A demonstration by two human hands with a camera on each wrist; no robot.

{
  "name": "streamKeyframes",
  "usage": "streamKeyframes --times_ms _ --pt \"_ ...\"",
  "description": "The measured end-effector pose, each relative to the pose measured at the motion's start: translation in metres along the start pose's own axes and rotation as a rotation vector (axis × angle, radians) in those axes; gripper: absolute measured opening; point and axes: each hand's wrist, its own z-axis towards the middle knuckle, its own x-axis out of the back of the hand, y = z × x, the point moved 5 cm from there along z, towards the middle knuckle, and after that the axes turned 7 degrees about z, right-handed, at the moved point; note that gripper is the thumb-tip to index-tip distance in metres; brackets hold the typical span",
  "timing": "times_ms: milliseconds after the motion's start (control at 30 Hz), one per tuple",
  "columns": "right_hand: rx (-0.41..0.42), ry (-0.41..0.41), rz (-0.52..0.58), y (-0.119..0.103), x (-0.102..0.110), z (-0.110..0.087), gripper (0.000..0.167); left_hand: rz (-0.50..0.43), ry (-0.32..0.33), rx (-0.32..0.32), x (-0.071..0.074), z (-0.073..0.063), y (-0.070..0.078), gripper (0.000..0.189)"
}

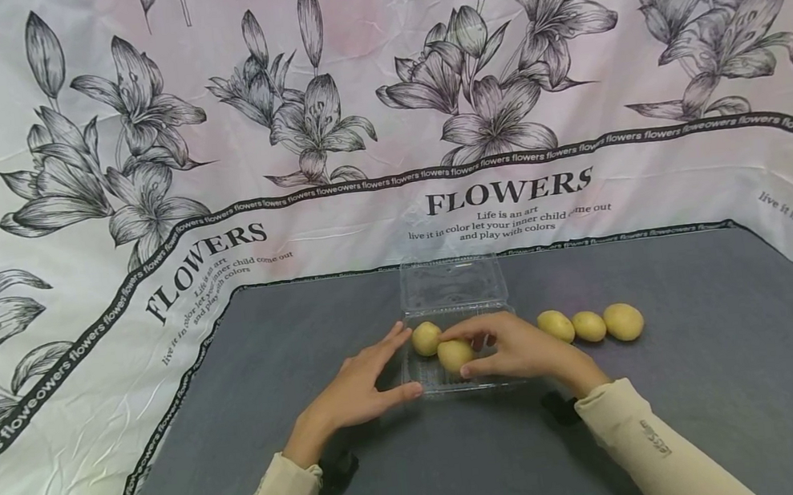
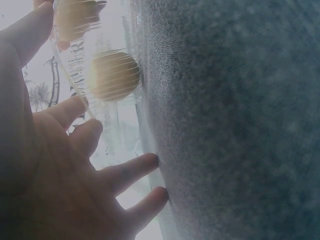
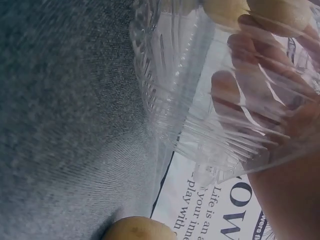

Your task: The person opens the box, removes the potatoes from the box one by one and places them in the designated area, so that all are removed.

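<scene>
A clear plastic clamshell box [image 1: 453, 283] sits on the table with its lid tipped back. My right hand [image 1: 516, 348] reaches into it and pinches a yellow potato [image 1: 455, 357] between thumb and fingers. Beside that one, to the left, another potato [image 1: 426, 339] lies in the box. At the box's left side is my left hand [image 1: 356, 385], fingers spread and nearly straight, fingertips right at the rim. The left wrist view shows the lying potato [image 2: 115, 76] through the ribbed wall. In the right wrist view the held potato [image 3: 281, 15] appears at the top behind the clear plastic.
Three more potatoes [image 1: 589, 326] lie in a row on the dark grey table [image 1: 434, 469], right of the box. Behind the table hangs a white cloth [image 1: 352, 236] printed with flowers and lettering.
</scene>
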Motion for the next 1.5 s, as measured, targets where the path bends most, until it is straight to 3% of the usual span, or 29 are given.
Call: streamKeyframes --times_ms 567,900,1500 --pt "0.018 0.063 0.018 0.001 0.008 -0.012 0.051 0.007 0.005 0.009 -0.002 0.0 -0.002 0.087" --pt "-0.026 0.083 0.06 -0.004 0.02 -0.023 0.053 0.007 -0.001 0.005 -0.002 0.0 -0.001 0.087" --pt "-0.027 0.165 0.013 -0.005 0.035 -0.041 0.053 0.001 0.017 -0.014 0.0 0.0 0.0 0.086"
